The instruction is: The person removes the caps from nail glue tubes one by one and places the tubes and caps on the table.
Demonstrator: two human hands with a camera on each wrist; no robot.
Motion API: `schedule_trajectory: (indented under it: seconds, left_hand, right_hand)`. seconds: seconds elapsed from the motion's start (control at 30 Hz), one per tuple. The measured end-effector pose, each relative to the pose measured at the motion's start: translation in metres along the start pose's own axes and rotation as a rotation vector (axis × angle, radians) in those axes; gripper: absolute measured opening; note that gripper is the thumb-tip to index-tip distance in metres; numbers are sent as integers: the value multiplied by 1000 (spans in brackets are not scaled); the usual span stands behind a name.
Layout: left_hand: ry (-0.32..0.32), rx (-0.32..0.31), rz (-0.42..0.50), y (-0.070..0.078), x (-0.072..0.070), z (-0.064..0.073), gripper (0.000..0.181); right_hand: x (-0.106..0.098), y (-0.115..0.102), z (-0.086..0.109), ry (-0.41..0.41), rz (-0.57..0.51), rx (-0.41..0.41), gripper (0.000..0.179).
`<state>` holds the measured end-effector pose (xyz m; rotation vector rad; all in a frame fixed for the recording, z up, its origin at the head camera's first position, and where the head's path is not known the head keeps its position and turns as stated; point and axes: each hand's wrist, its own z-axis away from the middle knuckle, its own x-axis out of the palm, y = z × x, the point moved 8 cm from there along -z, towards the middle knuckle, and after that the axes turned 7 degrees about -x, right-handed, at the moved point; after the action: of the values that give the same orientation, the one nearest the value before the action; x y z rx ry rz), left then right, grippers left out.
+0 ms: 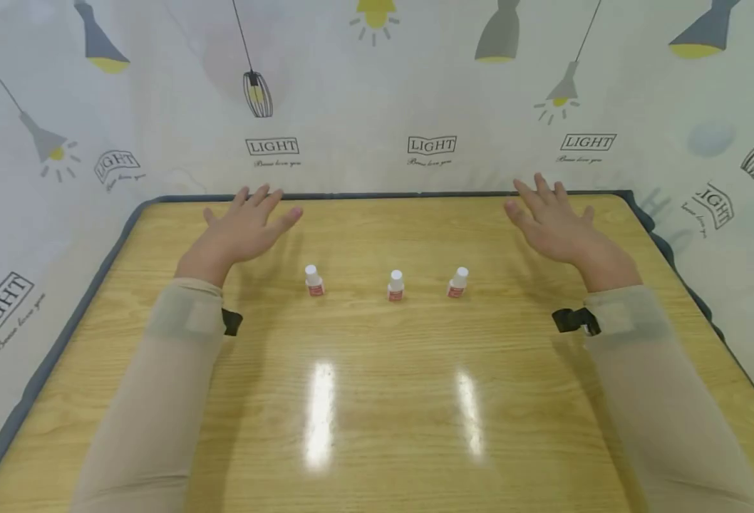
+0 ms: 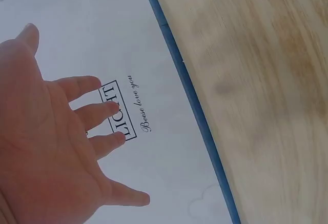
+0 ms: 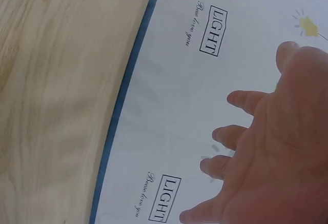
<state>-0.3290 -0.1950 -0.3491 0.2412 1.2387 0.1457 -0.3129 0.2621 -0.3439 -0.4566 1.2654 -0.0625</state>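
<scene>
1. A screened-off work spot; whether it belongs to a home, lab or office cannot be told.
2. A white backdrop (image 1: pixel 345 100) printed with hanging lamps (image 1: pixel 258 94) and the word "LIGHT" (image 1: pixel 432 144) rises behind the wood-grain table (image 1: pixel 390 370) and along both its sides.
3. A dark blue strip (image 2: pixel 197 103) follows the table's edge.

The table (image 1: pixel 390 420) is of yellowish wood with visible grain, and on its top there are two long bright reflections (image 1: pixel 319 413). A dark blue strip (image 1: pixel 377 195) follows its far edge. Behind it stands a pale covering (image 1: pixel 351 92), printed with hanging lamps (image 1: pixel 258 96) and, below them, the framed word LIGHT (image 1: pixel 432 144), repeated several times.
</scene>
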Motion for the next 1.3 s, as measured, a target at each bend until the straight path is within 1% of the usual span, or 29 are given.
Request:
schedule_trajectory:
  seconds: [0.2, 0.27, 0.37, 0.47, 0.57, 0.67, 0.77, 0.87, 1.0, 1.07, 1.17, 1.23, 1.3]
  left_hand:
    - [-8, 6, -4, 9, -4, 11, 105]
    - [-2, 14, -8, 16, -5, 18, 105]
    - [14, 38, -9, 30, -7, 30, 103]
    - [45, 66, -13, 49, -7, 42, 102]
    - [87, 103, -6, 71, -7, 54, 98]
    - [154, 170, -1, 98, -5, 65, 91]
    - [210, 243, 33, 126, -2, 78, 83]
    - [237, 297, 97, 147, 4, 89, 77]
    - [256, 351, 189, 172, 14, 98, 68]
    - [266, 388, 231, 185, 22, 101, 64]
    - [272, 436, 281, 204, 36, 106, 59]
    - [272, 448, 319, 215, 48, 107, 56]
    - [250, 416, 376, 221, 63, 104, 52]
  right_hand:
    - [-9, -2, 12, 8, -15, 4, 88]
    - [-11, -4, 17, 11, -28, -3, 87]
    - [-11, -8, 25, 20, -49, -19, 86]
    - [-9, -17, 32, 28, -59, -39, 86]
    - [-5, -29, 39, 29, -54, -59, 85]
    - [-1, -39, 44, 31, -46, -74, 84]
    - [4, -48, 48, 36, -58, -91, 82]
    - [9, -58, 50, 33, -75, -105, 82]
    - [14, -68, 50, 50, -83, -118, 83]
    - [16, -71, 50, 70, -87, -126, 85]
    - [22, -76, 49, 93, -101, -150, 84]
    - [28, -79, 46, 104, -139, -179, 83]
    - [35, -80, 44, 107, -196, -201, 80]
